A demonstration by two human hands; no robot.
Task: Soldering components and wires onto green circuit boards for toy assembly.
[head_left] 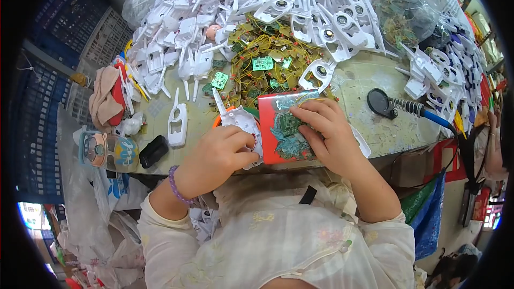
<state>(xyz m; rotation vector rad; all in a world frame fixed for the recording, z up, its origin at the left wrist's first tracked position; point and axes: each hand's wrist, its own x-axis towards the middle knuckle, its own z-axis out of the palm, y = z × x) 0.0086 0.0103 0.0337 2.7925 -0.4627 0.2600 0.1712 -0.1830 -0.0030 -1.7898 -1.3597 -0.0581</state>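
Note:
My left hand (pixel 222 152) has its fingers curled on the edge of a white plastic casing (pixel 242 123) with a thin prong. Beneath that casing shows the rim of something round and orange. My right hand (pixel 329 136) grips a small green circuit board (pixel 289 123) between thumb and fingers, over a red rectangular block or box (pixel 271 152) with a teal pattern on top. A thin yellow wire runs by the right fingers. Just beyond the hands lies a heap of circuit boards (pixel 262 77) with yellow wires.
Piles of white casings (pixel 182 27) cover the table's far side. A soldering iron (pixel 428 115) rests in its holder at right. At left stand a drink bottle (pixel 101 150), a black object (pixel 153 151) and one white frame (pixel 177 126). Blue crates (pixel 40 96) border the left.

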